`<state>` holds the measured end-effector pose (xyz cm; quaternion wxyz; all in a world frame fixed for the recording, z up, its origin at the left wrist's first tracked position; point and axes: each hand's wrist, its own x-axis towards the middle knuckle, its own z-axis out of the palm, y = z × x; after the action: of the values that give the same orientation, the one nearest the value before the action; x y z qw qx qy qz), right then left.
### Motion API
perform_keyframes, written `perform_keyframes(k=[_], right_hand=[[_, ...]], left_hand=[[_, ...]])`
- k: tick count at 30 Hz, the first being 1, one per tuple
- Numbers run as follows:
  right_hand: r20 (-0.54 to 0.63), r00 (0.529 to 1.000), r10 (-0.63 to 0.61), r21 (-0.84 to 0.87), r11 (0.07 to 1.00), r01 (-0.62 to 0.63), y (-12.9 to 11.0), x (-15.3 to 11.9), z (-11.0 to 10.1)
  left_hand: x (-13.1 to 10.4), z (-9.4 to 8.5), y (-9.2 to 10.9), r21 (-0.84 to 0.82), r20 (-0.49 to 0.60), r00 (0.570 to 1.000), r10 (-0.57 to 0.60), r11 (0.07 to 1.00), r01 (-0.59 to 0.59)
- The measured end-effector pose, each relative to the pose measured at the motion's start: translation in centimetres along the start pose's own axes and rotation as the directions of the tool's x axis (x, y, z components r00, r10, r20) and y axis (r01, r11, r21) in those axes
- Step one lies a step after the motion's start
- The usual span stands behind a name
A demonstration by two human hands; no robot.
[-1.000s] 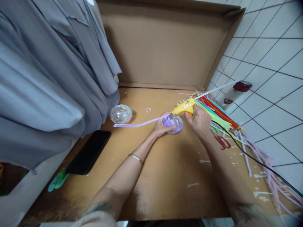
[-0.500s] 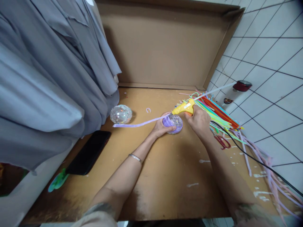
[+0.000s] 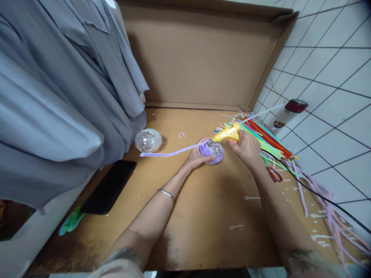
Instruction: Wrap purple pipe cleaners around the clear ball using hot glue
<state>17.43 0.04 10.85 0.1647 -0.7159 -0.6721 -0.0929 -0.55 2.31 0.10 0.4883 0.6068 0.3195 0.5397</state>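
Observation:
My left hand (image 3: pixel 198 155) grips a clear round piece (image 3: pixel 216 148) wrapped in rows of purple pipe cleaner. From its wrapped side a loose purple strip (image 3: pixel 171 153) stretches out to the left. In my right hand (image 3: pixel 248 148) is a yellow glue gun (image 3: pixel 227 133), its metal tip at the upper edge of the wrapped piece, close to where the loose strip begins. A long translucent glue stick (image 3: pixel 261 113) sticks out of the back of the gun.
A clear ball (image 3: pixel 148 140) and a black phone (image 3: pixel 108 187) lie left. Right are colourful pipe cleaners (image 3: pixel 266 135), red-handled scissors (image 3: pixel 274 174), a black cord (image 3: pixel 319 199) and a red-lidded jar (image 3: pixel 286 114). Cardboard (image 3: pixel 199 54) stands behind; grey cloth (image 3: pixel 58 88) hangs left.
My right hand and the glue gun have shifted slightly to the right and down. My left hand and the wrapped piece have hardly moved.

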Motion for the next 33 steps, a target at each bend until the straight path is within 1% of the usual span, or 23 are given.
perform_keyframes(k=[3,6,8,11,14,17,21,25,26,28,29,31,32,33], right_hand=[[0.000,0.998,0.067,0.027,0.997,-0.067,0.6,0.5,0.8],[0.002,0.996,0.089,0.015,0.996,-0.089,1.2,0.9,2.4],[0.047,0.990,0.135,-0.013,0.991,-0.135,1.6,1.0,3.6],[0.146,0.969,0.198,-0.049,0.980,-0.192,2.2,1.1,5.1],[0.220,0.952,0.214,-0.116,0.974,-0.193,2.8,1.0,6.1],[0.282,0.933,0.222,-0.192,0.966,-0.171,3.3,0.7,6.3],[0.319,0.917,0.238,-0.267,0.951,-0.154,3.7,0.3,5.8],[0.370,0.890,0.267,-0.310,0.938,-0.153,3.8,0.3,4.6],[0.378,0.887,0.264,-0.317,0.937,-0.144,3.7,0.3,4.3],[0.370,0.898,0.239,-0.322,0.939,-0.118,3.4,0.4,3.3],[0.360,0.908,0.213,-0.316,0.944,-0.096,3.1,0.4,2.7],[0.265,0.958,0.107,-0.255,0.966,-0.037,2.1,0.0,1.3],[0.176,0.984,-0.010,-0.180,0.983,0.043,1.4,-0.4,0.6],[0.079,0.986,-0.144,-0.086,0.985,0.151,0.6,-0.9,-0.1]], left_hand=[[0.0,0.0,0.0,0.014,-0.008,1.000,0.007,1.000,-0.006],[0.0,0.0,0.1,0.033,-0.021,1.000,0.005,0.999,-0.005],[0.0,0.0,0.1,0.042,-0.032,0.999,0.009,0.999,-0.007],[0.0,-0.1,0.1,0.059,-0.038,0.999,0.020,0.998,-0.018],[0.0,-0.1,0.1,0.083,-0.032,0.999,0.030,0.996,-0.027],[0.1,-0.1,0.0,0.098,-0.038,0.998,0.042,0.995,-0.038],[0.1,0.0,0.0,0.099,-0.030,0.997,0.068,0.993,-0.065],[0.0,0.0,0.1,0.113,-0.024,0.999,0.048,0.993,-0.045],[-0.1,0.0,0.1,0.112,-0.025,0.999,0.042,0.993,-0.039],[-0.1,0.0,0.1,0.102,-0.028,0.999,0.040,0.994,-0.037],[-0.1,0.0,0.1,0.096,-0.027,0.999,0.046,0.994,-0.044],[-0.1,0.1,0.2,0.095,-0.020,0.998,0.066,0.993,-0.064],[-0.1,0.1,0.2,0.104,-0.015,0.997,0.074,0.992,-0.072],[-0.1,0.2,0.2,0.119,-0.010,0.997,0.080,0.990,-0.079]])
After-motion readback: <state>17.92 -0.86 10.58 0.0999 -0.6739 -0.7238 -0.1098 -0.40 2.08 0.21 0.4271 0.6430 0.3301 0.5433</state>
